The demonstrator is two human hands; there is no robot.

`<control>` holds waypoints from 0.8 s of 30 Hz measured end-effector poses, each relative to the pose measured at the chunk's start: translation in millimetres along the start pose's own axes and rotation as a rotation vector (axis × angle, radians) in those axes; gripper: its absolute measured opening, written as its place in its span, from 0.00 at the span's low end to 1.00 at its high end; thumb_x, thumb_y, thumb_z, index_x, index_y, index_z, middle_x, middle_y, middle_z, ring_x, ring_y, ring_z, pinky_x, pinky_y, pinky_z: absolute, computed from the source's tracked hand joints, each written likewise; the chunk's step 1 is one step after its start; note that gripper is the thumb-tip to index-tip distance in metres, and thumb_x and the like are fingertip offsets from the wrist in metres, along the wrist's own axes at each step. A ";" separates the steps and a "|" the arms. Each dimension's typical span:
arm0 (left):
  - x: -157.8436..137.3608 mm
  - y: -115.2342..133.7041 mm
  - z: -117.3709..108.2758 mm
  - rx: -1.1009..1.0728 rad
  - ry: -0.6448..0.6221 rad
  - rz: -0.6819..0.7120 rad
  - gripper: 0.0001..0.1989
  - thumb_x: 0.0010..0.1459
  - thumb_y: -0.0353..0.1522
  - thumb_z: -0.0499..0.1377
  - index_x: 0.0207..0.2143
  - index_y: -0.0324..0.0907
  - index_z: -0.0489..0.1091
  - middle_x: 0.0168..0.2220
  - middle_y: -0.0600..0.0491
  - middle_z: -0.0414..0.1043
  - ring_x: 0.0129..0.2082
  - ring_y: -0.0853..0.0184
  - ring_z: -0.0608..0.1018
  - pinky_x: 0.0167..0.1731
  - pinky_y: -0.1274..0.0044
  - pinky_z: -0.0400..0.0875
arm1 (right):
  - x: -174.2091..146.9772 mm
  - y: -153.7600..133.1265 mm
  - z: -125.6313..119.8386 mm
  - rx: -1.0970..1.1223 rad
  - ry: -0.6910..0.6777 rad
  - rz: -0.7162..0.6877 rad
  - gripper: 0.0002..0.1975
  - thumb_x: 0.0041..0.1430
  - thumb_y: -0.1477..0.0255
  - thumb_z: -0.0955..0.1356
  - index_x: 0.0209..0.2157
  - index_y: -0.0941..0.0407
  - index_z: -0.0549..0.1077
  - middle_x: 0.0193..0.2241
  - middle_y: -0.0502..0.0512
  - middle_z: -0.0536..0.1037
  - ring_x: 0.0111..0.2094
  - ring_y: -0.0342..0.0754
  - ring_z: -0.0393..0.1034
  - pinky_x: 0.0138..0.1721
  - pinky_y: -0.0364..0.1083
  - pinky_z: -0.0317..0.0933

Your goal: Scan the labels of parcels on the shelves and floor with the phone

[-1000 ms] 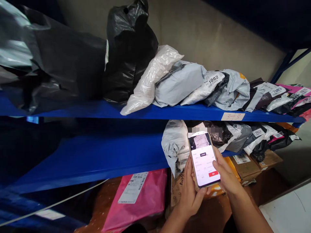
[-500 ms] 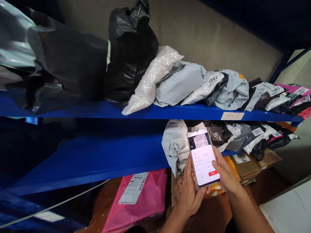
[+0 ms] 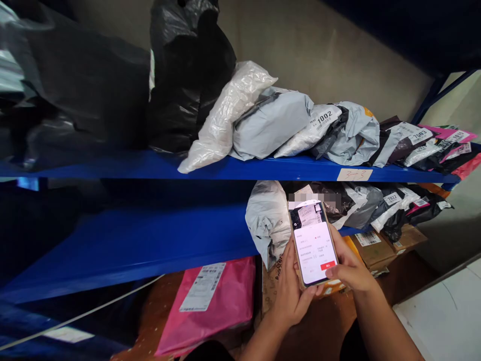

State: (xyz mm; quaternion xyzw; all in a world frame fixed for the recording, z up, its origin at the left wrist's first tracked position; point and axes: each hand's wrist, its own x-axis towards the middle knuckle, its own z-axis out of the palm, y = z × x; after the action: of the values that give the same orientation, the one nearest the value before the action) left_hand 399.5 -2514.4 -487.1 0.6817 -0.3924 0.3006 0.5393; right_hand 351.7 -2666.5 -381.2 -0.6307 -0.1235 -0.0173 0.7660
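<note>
A smartphone [image 3: 308, 250] is held upright in front of the lower shelf, its screen toward me. The screen shows a camera picture of a label at the top and a white panel with a red button below. My left hand [image 3: 288, 296] is closed around its left side and bottom corner. My right hand [image 3: 351, 268] grips the right edge, with the thumb over the screen by the red button. The fingers behind the phone are partly hidden. Just behind it on the lower shelf lie a pale grey parcel bag [image 3: 263, 215] and a black parcel bag [image 3: 325, 194].
Blue shelving [image 3: 150, 168] carries bagged parcels; a tag [image 3: 354, 174] reads 3-3. A white parcel [image 3: 229, 115] overhangs the upper shelf's edge. Below are a pink parcel [image 3: 229, 306] and cardboard boxes [image 3: 376, 253]. A white surface [image 3: 447, 311] stands at right.
My right thumb has moved down the screen to the red button. The view has shifted slightly, so the shelves appear a little further left and higher. Both hands still hold the smartphone.
</note>
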 end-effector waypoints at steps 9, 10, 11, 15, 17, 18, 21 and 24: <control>-0.8 1.7 8.5 -0.019 0.052 0.029 0.39 0.71 0.48 0.46 0.75 0.40 0.36 0.72 0.34 0.53 0.70 0.50 0.62 0.64 0.61 0.63 | -6.5 0.6 -2.3 -0.081 0.042 -0.004 0.42 0.49 0.75 0.73 0.67 0.50 0.62 0.62 0.54 0.73 0.60 0.57 0.68 0.55 0.53 0.66; -1.0 1.7 9.1 -0.020 0.053 0.027 0.39 0.71 0.48 0.46 0.75 0.40 0.36 0.72 0.34 0.52 0.70 0.50 0.62 0.64 0.61 0.63 | -6.7 1.6 -3.1 -0.085 0.041 -0.008 0.42 0.50 0.75 0.73 0.67 0.49 0.62 0.62 0.54 0.74 0.59 0.57 0.69 0.55 0.53 0.67; -1.1 1.8 9.4 -0.021 0.051 0.027 0.39 0.71 0.48 0.46 0.75 0.40 0.36 0.72 0.34 0.52 0.70 0.49 0.62 0.64 0.60 0.63 | -7.0 2.7 -3.8 -0.086 0.044 -0.010 0.41 0.51 0.75 0.73 0.67 0.49 0.62 0.61 0.54 0.74 0.58 0.57 0.70 0.54 0.53 0.68; 0.7 5.1 8.8 -0.009 0.038 0.045 0.39 0.72 0.48 0.45 0.75 0.40 0.36 0.72 0.34 0.52 0.71 0.51 0.61 0.65 0.63 0.61 | -9.1 6.4 -4.9 -0.065 0.073 0.004 0.40 0.51 0.74 0.74 0.66 0.47 0.65 0.60 0.54 0.75 0.57 0.59 0.71 0.49 0.54 0.73; 2.8 7.9 7.1 0.024 0.033 0.065 0.38 0.73 0.47 0.44 0.75 0.38 0.36 0.72 0.35 0.53 0.71 0.55 0.61 0.65 0.67 0.60 | -12.5 8.0 -4.4 -0.015 0.091 0.029 0.41 0.51 0.74 0.75 0.66 0.46 0.63 0.59 0.55 0.76 0.54 0.59 0.74 0.42 0.52 0.76; 3.9 8.8 5.5 0.048 0.024 0.084 0.38 0.73 0.47 0.43 0.75 0.37 0.37 0.71 0.35 0.54 0.71 0.56 0.61 0.65 0.69 0.60 | -15.5 9.0 -4.2 0.020 0.103 0.044 0.43 0.51 0.74 0.75 0.67 0.45 0.62 0.57 0.56 0.77 0.52 0.59 0.76 0.36 0.50 0.77; 8.9 7.2 -2.4 0.165 0.010 0.172 0.37 0.72 0.50 0.40 0.74 0.39 0.43 0.69 0.36 0.59 0.69 0.54 0.64 0.66 0.64 0.60 | -30.1 14.3 -5.6 0.153 0.179 0.084 0.50 0.51 0.73 0.76 0.71 0.45 0.53 0.50 0.59 0.81 0.43 0.59 0.80 0.23 0.45 0.74; 20.8 -4.4 -12.7 0.375 0.279 0.105 0.33 0.71 0.44 0.52 0.73 0.49 0.47 0.66 0.40 0.62 0.68 0.51 0.64 0.67 0.54 0.56 | -49.7 24.4 -12.0 0.299 0.270 0.050 0.53 0.48 0.68 0.78 0.71 0.44 0.51 0.49 0.62 0.82 0.42 0.62 0.81 0.19 0.46 0.74</control>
State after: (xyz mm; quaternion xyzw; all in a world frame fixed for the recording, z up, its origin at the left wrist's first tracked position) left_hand 414.0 -2506.0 -469.0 0.7004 -0.2865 0.4871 0.4360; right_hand 310.0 -2679.6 -417.2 -0.5046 -0.0053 -0.0642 0.8610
